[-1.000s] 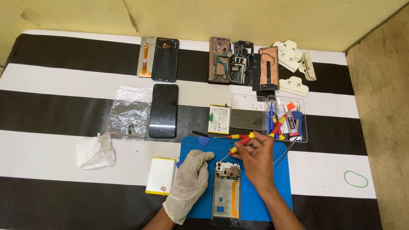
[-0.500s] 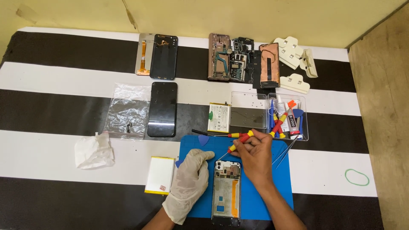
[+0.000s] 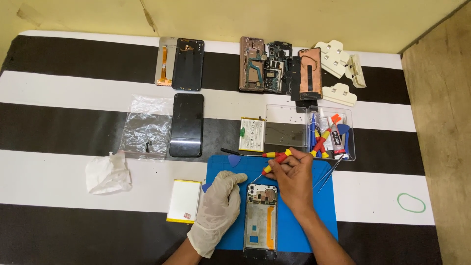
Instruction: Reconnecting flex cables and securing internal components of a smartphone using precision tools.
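Note:
An opened phone frame (image 3: 260, 221) lies on a blue work mat (image 3: 299, 230) near the table's front edge. My left hand (image 3: 218, 211), in a white glove, rests flat on the mat just left of the frame, touching its side. My right hand (image 3: 293, 181) is bare and holds a red and yellow screwdriver (image 3: 271, 167), its tip down at the top left corner of the frame by the camera module.
A yellow-edged battery (image 3: 184, 200) lies left of the mat. Behind it are a second battery (image 3: 251, 134), a clear tray of tools (image 3: 327, 133), a black phone (image 3: 186, 125), a plastic bag (image 3: 145, 126), a crumpled tissue (image 3: 108, 172) and several dismantled phone parts (image 3: 279, 68). A green ring (image 3: 411, 202) lies at right.
Both hands stay in nearly the same place; the screwdriver remains at the top of the phone frame with only slight movement of my right hand.

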